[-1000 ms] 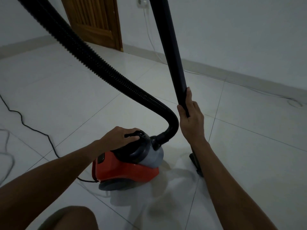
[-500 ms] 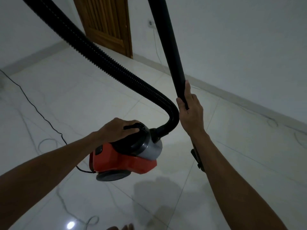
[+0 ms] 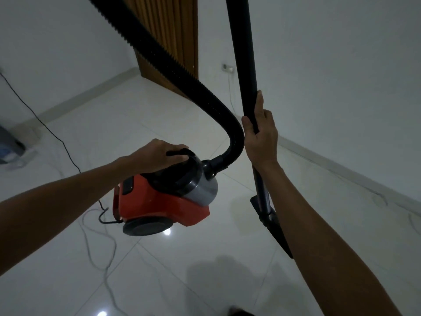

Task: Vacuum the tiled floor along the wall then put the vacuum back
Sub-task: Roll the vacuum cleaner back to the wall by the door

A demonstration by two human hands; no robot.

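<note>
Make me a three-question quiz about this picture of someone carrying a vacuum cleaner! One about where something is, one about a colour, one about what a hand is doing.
1. Where is the wooden door?
A. Behind the hose, by the far corner
B. Lying on the floor
C. Beside the right arm

2. What colour is the vacuum body?
A. Green
B. Red-orange
C. Yellow

3. What is the right hand doing?
A. Hanging free
B. Pressing the wall
C. Gripping the black tube

Answers:
1 A, the door stands upright past the ribbed hose.
2 B, its lower shell is red-orange under a grey and black top.
3 C, its fingers wrap the tube, while the left hand holds the vacuum's top handle.
</note>
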